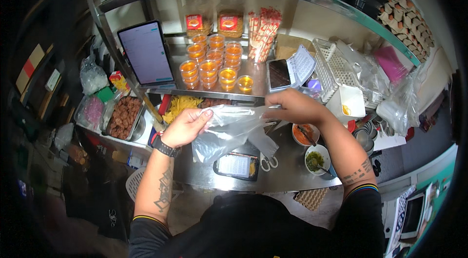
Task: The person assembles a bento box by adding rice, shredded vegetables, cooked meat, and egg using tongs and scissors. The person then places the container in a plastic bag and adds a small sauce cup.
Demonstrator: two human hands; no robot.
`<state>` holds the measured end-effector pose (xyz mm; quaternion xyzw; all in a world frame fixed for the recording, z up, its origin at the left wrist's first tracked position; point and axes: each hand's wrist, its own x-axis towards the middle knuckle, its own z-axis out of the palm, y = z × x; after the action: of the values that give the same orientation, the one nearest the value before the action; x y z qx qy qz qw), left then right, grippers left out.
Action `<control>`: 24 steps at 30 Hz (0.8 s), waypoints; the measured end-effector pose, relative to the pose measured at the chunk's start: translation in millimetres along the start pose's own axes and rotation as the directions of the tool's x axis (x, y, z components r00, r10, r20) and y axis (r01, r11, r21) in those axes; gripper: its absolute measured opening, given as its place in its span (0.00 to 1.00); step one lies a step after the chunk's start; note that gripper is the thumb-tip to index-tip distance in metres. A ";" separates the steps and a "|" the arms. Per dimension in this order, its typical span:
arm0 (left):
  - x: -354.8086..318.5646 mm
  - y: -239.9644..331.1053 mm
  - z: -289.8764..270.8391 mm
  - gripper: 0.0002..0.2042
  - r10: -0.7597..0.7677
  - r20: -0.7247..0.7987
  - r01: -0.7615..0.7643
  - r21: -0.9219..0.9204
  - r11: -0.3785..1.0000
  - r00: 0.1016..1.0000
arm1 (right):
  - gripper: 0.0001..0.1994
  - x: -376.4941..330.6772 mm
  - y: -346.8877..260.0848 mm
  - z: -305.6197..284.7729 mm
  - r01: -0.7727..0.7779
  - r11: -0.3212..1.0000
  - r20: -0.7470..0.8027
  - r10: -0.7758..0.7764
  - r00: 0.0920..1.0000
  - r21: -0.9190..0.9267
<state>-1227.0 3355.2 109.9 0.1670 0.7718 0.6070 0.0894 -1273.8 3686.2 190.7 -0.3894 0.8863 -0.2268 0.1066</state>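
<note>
A clear plastic bag (219,133) is stretched between my hands above the steel counter. My left hand (187,125) pinches its left top edge between thumb and fingers. At the bag's other side, my right hand (295,108) is closed on its edge, with the fingertips partly hidden. The bag's handle hangs down on the right. Below it lies a black tray (236,166) with a printed paper slip on top. White-handled scissors (269,161) rest beside the tray, partly covered by the bag.
Stacked cups of orange sauce (208,70) stand on the shelf by a tablet (145,56). Bowls of red sauce (305,134) and green sauce (316,159) sit at right. A meat tray (126,117) stands left. White baskets (336,65) crowd the right side.
</note>
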 end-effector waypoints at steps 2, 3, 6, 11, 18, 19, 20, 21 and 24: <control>-5.4 -22.0 -15.8 0.27 0.012 -0.013 -0.012 0.043 0.999 1.000 | 0.16 9.7 25.4 22.2 -0.035 0.953 0.071 0.014 0.997 0.301; -10.1 -30.6 -21.8 0.27 0.005 -0.018 -0.004 0.040 0.999 1.000 | 0.16 16.7 38.0 39.7 -0.059 0.915 0.061 0.038 0.997 0.399; -13.3 -50.3 -22.3 0.23 0.042 -0.180 -0.056 -0.077 0.995 0.983 | 0.13 24.1 45.3 83.2 -0.096 0.745 0.017 0.113 0.993 0.660; -20.9 -111.9 -5.6 0.14 0.272 -0.830 -0.043 0.288 0.957 0.488 | 0.10 27.9 51.7 161.5 -0.134 0.611 0.015 0.197 0.980 0.780; -96.6 -112.6 155.4 0.19 -0.711 -0.324 0.086 -0.876 0.475 0.624 | 0.05 22.8 5.7 274.9 0.148 0.638 -0.443 0.331 0.833 0.755; -94.4 -119.2 161.9 0.14 -0.619 -0.299 0.087 -0.853 0.515 0.726 | 0.05 19.9 3.3 281.1 0.121 0.658 -0.419 0.317 0.851 0.743; -90.7 -158.3 169.4 0.11 -0.380 -0.456 -0.046 -0.686 0.726 0.805 | 0.06 19.0 0.7 288.3 0.104 0.673 -0.393 0.293 0.871 0.732; -94.2 -188.7 162.6 0.10 -0.421 -0.404 0.062 -0.657 0.751 0.812 | 0.07 22.7 13.3 302.6 0.111 0.535 -0.349 0.366 0.863 0.837; -98.5 -173.0 144.8 0.11 -0.552 -0.255 0.086 -0.852 0.517 0.794 | 0.11 31.9 44.1 315.5 0.204 0.285 -0.326 0.498 0.803 0.937</control>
<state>-1112.1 3414.7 -99.5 -0.2058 0.4223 0.8802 0.0675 -1208.2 3588.2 -107.0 -0.0717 0.5961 -0.7968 0.0678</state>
